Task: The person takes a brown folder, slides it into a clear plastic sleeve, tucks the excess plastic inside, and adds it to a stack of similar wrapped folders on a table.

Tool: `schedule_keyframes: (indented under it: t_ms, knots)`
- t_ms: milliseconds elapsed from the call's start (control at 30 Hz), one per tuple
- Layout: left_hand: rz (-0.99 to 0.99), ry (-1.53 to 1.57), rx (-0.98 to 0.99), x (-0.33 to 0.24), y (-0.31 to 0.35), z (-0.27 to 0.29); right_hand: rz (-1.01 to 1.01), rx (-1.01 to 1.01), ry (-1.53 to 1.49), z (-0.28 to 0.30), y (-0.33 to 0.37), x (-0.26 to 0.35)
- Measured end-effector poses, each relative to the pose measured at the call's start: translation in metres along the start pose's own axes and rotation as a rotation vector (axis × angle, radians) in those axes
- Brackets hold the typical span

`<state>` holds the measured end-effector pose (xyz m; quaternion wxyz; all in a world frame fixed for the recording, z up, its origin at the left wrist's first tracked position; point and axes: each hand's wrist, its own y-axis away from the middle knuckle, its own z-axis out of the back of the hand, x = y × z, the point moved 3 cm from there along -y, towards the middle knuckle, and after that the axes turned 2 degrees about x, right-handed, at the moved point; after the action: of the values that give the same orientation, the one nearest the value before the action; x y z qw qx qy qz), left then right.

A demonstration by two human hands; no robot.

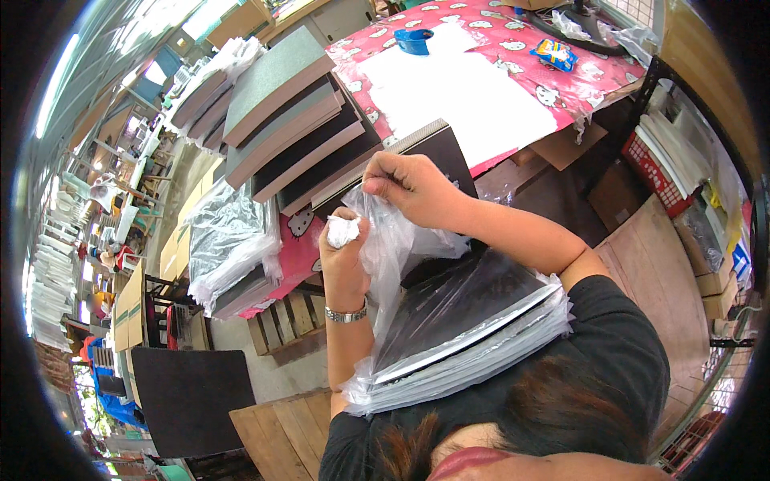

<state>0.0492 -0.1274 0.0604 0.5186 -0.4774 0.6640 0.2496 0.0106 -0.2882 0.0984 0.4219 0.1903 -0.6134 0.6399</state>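
Observation:
My left hand (345, 260), with a watch on its wrist, is closed around a crumpled white wad (343, 232); whether it is plastic or paper I cannot tell. Just right of it, my right hand (407, 186) is curled in a pinch on the loose end of a clear plastic bag (385, 248). The bag hangs down below both hands. Against my body lies a thick black slab-like stack with pale edges (473, 309), wrapped in clear plastic. Behind my hands, thick black board-like blocks (289, 120) are piled at an angle.
A pink patterned table cover (513, 32) bears a large white sheet (465, 96), a blue tape dispenser (413, 41) and a small blue packet (555, 54). Plastic-wrapped stacks (233, 240) stand at left, near a black chair (192, 401). A red basket (662, 164) sits at right.

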Motion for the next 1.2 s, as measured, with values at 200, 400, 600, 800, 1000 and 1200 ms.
schedule_keyframes:
  t_ms: [200, 400, 600, 800, 1000, 1200]
  knots:
    - [-0.115, -0.024, 0.016, -0.016, -0.005, -0.015, 0.239, -0.057, 0.349, 0.01, 0.001, -0.006]
    - [-0.105, -0.164, 0.033, -0.007, 0.002, -0.022, -0.245, -0.085, -0.327, 0.001, 0.005, -0.01]
    - [-0.016, -0.023, 0.103, -0.01, 0.014, 0.008, -0.378, 0.566, -0.377, -0.015, 0.037, -0.008]
    - [0.099, 0.211, 0.117, -0.017, 0.053, 0.041, -0.041, 0.715, -0.496, 0.024, 0.057, -0.015]
    - [0.351, -0.075, 0.507, 0.033, 0.076, 0.127, -0.382, 0.743, -0.474, 0.047, 0.074, -0.024]
    - [0.345, -0.541, 0.697, 0.047, 0.072, 0.118, -0.275, 0.167, -1.049, 0.072, 0.075, -0.029]
